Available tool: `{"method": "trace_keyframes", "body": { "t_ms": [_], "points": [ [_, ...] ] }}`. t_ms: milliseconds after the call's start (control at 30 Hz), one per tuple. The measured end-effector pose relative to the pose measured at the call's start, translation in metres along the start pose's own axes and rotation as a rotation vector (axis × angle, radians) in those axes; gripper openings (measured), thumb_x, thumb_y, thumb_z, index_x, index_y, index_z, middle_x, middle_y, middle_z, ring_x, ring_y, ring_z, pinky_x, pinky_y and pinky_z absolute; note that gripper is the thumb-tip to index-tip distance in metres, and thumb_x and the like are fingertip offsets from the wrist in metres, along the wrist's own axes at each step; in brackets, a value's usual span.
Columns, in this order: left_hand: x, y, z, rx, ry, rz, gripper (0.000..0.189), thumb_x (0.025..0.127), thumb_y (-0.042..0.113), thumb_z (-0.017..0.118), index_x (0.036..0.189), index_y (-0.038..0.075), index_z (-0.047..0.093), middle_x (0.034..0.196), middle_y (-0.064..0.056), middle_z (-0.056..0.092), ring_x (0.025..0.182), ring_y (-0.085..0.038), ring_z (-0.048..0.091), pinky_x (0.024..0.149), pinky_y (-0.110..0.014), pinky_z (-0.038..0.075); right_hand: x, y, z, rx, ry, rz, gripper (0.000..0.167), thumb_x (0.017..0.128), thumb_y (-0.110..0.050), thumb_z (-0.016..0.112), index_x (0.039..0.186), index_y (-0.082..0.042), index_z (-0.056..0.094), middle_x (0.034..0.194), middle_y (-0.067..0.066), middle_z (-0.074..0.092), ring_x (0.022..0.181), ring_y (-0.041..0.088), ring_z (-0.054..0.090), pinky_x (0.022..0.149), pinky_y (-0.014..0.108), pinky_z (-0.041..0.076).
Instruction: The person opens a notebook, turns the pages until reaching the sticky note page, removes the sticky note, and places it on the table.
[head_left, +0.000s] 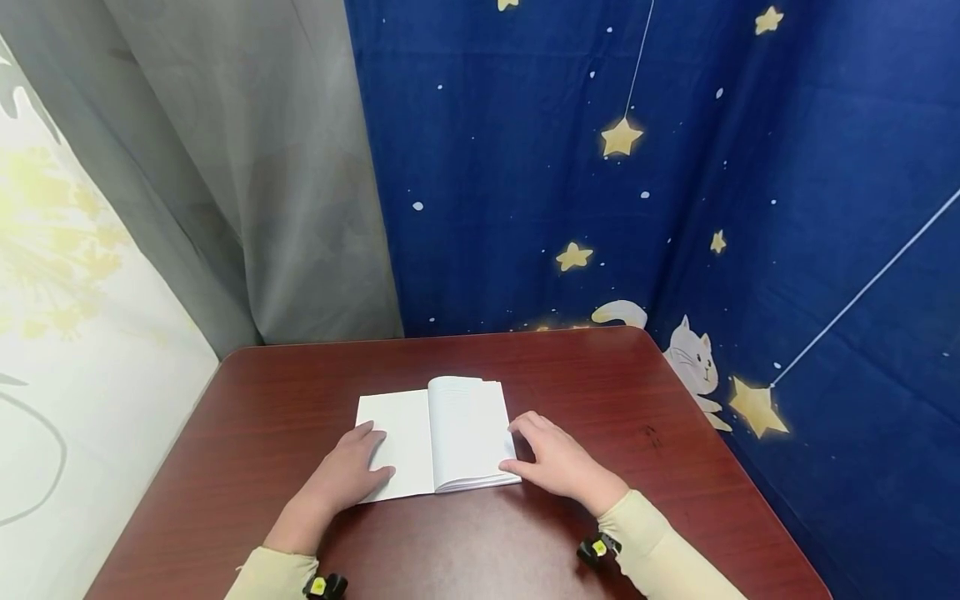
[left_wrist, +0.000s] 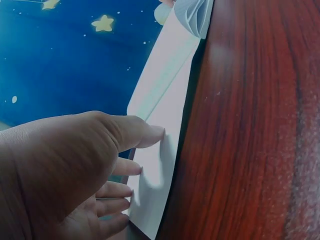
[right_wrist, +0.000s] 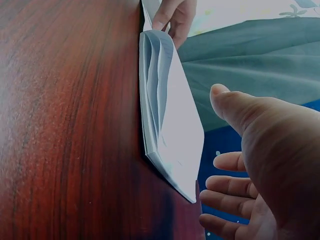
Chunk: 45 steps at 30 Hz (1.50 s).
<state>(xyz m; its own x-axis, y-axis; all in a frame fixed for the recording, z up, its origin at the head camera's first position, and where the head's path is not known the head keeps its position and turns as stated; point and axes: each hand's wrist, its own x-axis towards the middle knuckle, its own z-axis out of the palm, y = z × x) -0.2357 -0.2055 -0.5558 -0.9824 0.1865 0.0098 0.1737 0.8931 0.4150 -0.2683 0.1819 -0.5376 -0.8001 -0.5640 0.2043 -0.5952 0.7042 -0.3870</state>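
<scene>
An open notebook [head_left: 471, 433] with white pages lies on the table, its right-hand pages bowed up near the spine. My left hand [head_left: 347, 468] rests at the left page's outer edge, thumb and fingers spread. In the left wrist view, the thumb of that left hand [left_wrist: 75, 165] lies across the page while the other fingers reach along the edge. Beside the right edge is my right hand [head_left: 558, 461], its thumb and fingers apart and relaxed. Seen from the right wrist, loose page ends of the notebook [right_wrist: 172, 115] fan out, and the right hand [right_wrist: 270, 155] holds nothing.
The reddish-brown wooden table [head_left: 600, 383] extends around the notebook on all sides. Behind it hang a grey curtain [head_left: 300, 167] and a blue curtain [head_left: 510, 167] with stars. A pale patterned surface [head_left: 75, 333] stands along the left side.
</scene>
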Motion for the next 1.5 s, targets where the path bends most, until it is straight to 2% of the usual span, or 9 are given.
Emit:
{"method": "trace_keyframes", "body": {
  "t_ms": [367, 600, 800, 1167, 1500],
  "points": [
    [-0.002, 0.004, 0.001, 0.015, 0.000, 0.001, 0.069, 0.096, 0.028, 0.085, 0.151, -0.005, 0.060, 0.163, -0.033, 0.047, 0.151, -0.050, 0.047, 0.118, -0.064, 0.045, 0.001, -0.003, 0.005, -0.032, -0.032, -0.043, 0.045, 0.101, -0.039, 0.083, 0.131, -0.009, 0.070, 0.123, 0.005, 0.069, 0.108, 0.017, 0.064, 0.101, 0.041, 0.057],
    [-0.004, 0.004, 0.001, 0.012, 0.002, 0.009, 0.068, 0.097, 0.027, 0.083, 0.152, -0.005, 0.058, 0.165, -0.033, 0.045, 0.152, -0.051, 0.046, 0.118, -0.065, 0.044, 0.004, -0.006, 0.007, -0.047, -0.045, -0.046, 0.047, 0.100, -0.041, 0.084, 0.133, -0.011, 0.070, 0.122, 0.004, 0.068, 0.106, 0.015, 0.062, 0.099, 0.039, 0.057],
    [-0.004, 0.001, 0.004, 0.001, 0.011, 0.011, 0.068, 0.098, 0.028, 0.082, 0.153, -0.004, 0.057, 0.165, -0.033, 0.044, 0.153, -0.051, 0.044, 0.118, -0.066, 0.044, 0.007, -0.004, 0.012, -0.068, -0.020, -0.110, 0.049, 0.097, -0.039, 0.088, 0.132, -0.011, 0.068, 0.124, 0.003, 0.067, 0.106, 0.015, 0.060, 0.096, 0.037, 0.056],
    [-0.002, -0.003, 0.008, -0.005, 0.020, 0.012, 0.069, 0.098, 0.030, 0.081, 0.154, -0.002, 0.057, 0.166, -0.031, 0.044, 0.154, -0.050, 0.043, 0.119, -0.065, 0.043, 0.011, -0.003, 0.017, -0.125, -0.048, -0.163, 0.052, 0.099, -0.038, 0.085, 0.139, -0.012, 0.065, 0.136, 0.002, 0.067, 0.120, 0.018, 0.063, 0.107, 0.040, 0.053],
    [-0.003, -0.002, 0.008, -0.008, 0.018, 0.018, 0.070, 0.099, 0.029, 0.080, 0.156, -0.003, 0.055, 0.168, -0.031, 0.043, 0.155, -0.050, 0.041, 0.120, -0.066, 0.042, 0.013, -0.001, 0.021, -0.145, -0.092, -0.168, 0.057, 0.101, -0.041, 0.083, 0.147, -0.012, 0.064, 0.146, 0.002, 0.065, 0.134, 0.019, 0.062, 0.117, 0.042, 0.049]
  ]
}}
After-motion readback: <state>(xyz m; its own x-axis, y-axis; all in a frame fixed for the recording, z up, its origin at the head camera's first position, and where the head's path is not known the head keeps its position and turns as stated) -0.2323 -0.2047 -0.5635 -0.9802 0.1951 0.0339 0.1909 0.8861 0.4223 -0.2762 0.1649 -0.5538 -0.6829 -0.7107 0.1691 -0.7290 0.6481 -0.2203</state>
